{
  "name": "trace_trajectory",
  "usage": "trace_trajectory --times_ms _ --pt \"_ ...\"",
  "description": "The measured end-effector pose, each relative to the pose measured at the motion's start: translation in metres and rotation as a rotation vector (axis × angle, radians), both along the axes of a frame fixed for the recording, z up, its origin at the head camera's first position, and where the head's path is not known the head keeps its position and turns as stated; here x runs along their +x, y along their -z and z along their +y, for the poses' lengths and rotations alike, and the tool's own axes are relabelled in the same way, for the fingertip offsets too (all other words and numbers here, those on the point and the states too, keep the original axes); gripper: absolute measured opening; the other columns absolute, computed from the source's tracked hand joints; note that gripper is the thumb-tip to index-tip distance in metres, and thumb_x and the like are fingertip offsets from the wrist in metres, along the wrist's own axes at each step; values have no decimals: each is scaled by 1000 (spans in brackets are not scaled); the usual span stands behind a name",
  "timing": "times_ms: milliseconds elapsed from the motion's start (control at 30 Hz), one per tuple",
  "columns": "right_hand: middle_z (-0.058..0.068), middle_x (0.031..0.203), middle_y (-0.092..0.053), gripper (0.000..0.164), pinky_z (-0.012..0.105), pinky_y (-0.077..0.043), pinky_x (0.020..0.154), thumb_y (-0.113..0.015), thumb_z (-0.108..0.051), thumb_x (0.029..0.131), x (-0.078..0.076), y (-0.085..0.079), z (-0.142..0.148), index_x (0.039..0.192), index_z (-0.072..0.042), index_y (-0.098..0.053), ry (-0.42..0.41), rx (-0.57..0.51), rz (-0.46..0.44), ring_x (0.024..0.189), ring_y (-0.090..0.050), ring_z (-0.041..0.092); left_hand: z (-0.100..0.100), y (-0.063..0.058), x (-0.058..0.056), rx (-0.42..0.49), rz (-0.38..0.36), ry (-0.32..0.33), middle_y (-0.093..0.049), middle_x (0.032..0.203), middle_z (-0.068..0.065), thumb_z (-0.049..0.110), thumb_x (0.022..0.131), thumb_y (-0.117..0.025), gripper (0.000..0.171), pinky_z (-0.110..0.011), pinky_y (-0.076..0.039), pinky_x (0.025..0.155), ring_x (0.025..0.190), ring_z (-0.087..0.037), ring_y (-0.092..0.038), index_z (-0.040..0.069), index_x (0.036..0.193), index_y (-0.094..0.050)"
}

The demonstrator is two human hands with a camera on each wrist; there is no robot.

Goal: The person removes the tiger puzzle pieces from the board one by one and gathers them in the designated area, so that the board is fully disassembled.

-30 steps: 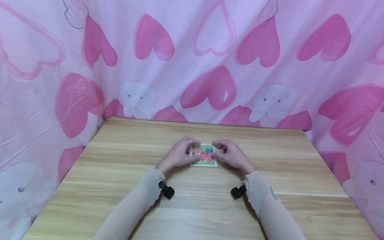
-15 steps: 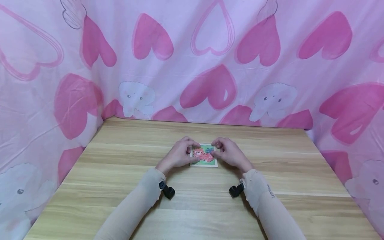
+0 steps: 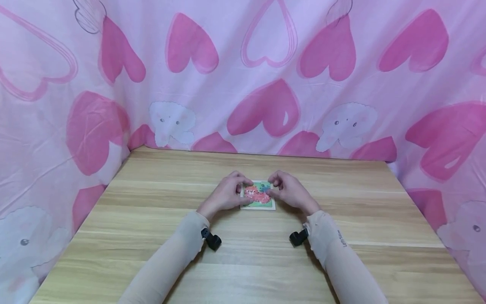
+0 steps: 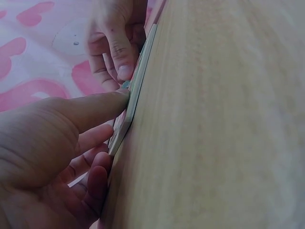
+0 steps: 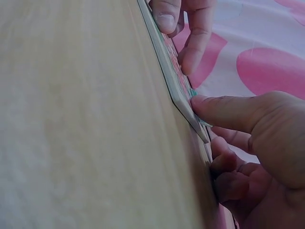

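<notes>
A small square jigsaw puzzle (image 3: 257,207) with a pale border lies flat on the wooden table, showing a red-pink tiger on green. My left hand (image 3: 226,193) holds its left side, thumb over the picture and the other fingers at the far left corner. At its upper right, my right hand (image 3: 293,193) pinches a green and blue puzzle piece (image 3: 264,188) between thumb and forefinger. A green edge of the piece (image 5: 193,92) stands slightly proud beside the right thumb in the right wrist view. My fingers hide parts of both sides.
The wood-grain table (image 3: 243,270) stretches around the puzzle on all sides. A pink curtain (image 3: 212,93) with hearts and white cartoon animals hangs behind its far edge and along both sides. Black wrist cameras (image 3: 298,237) sit at both cuffs.
The right hand has shifted slightly at the puzzle's upper right, and the blue and green piece there has moved a little. The left hand keeps its place.
</notes>
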State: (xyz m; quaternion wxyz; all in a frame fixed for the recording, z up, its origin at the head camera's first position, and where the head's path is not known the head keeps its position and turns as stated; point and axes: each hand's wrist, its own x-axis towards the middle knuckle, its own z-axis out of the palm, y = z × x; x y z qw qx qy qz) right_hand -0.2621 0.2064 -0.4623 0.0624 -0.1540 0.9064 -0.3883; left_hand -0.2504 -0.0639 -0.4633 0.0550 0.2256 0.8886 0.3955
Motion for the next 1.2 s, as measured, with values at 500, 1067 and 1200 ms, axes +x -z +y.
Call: trace_trajectory --times_ms 500,1067,1200 --pt "6 105 -76 26 30 -55 73 -88 -1 93 4 -4 -4 115 -9 -77 84 -113 -6 88 -64 23 0 3 0 -11 17 1 -61 122 -5 23 91 -96 50 -35 -45 83 93 -18 -54 12 136 -78" --pt "8 106 -75 23 37 -62 89 -84 0 96 3 -4 -2 116 -6 -76 79 -118 -48 96 -71 23 -10 -5 0 -36 -52 6 -52 130 -7 37 80 -104 97 -37 -46 92 105 -19 -53 7 160 -57" --pt "8 106 -75 23 33 -62 87 -85 -1 96 3 -2 0 116 -7 -76 81 -140 -74 97 -71 23 -12 -7 1 -49 -67 22 -52 128 -7 33 79 -105 98 -36 -47 90 102 -19 -54 5 160 -57"
